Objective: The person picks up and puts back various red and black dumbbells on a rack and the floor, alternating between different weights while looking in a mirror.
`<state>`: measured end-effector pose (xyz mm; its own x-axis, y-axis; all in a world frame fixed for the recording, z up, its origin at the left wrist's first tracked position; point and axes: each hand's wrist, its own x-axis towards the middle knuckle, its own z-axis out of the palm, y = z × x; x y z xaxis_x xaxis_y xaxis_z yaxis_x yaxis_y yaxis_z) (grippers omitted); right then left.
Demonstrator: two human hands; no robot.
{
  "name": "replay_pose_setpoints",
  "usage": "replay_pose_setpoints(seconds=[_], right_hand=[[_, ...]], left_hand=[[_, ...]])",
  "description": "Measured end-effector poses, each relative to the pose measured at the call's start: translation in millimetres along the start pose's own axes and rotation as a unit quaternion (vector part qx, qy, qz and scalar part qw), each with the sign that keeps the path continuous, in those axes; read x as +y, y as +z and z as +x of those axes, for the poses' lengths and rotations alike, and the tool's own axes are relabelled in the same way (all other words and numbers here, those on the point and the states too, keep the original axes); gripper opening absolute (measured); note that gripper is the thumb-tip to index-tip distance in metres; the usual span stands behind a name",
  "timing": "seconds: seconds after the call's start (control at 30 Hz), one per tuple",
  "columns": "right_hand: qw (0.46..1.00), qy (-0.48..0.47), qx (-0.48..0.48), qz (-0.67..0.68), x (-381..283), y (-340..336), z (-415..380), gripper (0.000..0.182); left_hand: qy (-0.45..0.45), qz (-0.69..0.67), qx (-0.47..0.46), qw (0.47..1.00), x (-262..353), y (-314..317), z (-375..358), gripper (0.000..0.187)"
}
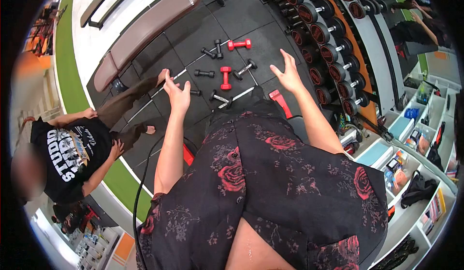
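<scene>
My left hand [179, 96] is held out over the floor, fingers apart and nothing in it. My right hand [288, 76] is raised the same way, open, with thumb and fingers spread. Between and beyond my hands several dumbbells lie on the black mat. A red dumbbell [225, 78] lies nearest the middle, with another red dumbbell [239, 44] farther off. Near my left hand is a small black dumbbell [204, 73]. Chrome-handled dumbbells, one [245, 69] toward my right hand and one [221, 97] closer to me, lie there too. Neither hand touches any of them.
A brown padded bench [150, 28] stands at the upper left. On the right, a rack [365, 72] holds rows of round dumbbells beside a mirror. White shelves [372, 151] with small items are at lower right. A person [72, 154] in a black shirt stands at left.
</scene>
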<state>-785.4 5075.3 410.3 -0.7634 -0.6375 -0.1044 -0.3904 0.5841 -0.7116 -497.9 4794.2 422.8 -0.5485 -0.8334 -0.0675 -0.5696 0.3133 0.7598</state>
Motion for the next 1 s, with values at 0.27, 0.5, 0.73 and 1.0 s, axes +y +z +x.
replay_pose_setpoints(seconds=[0.27,0.5,0.73,1.0], right_hand=[[0.999,-0.018,-0.037,0.005,-14,16,10,0.085],[0.999,-0.010,-0.042,0.007,-40,-2,10,0.087],[0.999,0.018,-0.017,0.029,-23,-11,4,0.088],[0.997,0.057,0.025,0.041,-1,-25,-9,0.090]], left_hand=[[-0.050,-0.011,0.027,0.998,0,-5,-14,0.091],[-0.049,-0.033,0.032,0.998,21,-6,-10,0.094],[-0.014,-0.053,-0.004,0.998,38,-1,7,0.096],[0.006,-0.078,-0.033,0.996,39,15,16,0.096]])
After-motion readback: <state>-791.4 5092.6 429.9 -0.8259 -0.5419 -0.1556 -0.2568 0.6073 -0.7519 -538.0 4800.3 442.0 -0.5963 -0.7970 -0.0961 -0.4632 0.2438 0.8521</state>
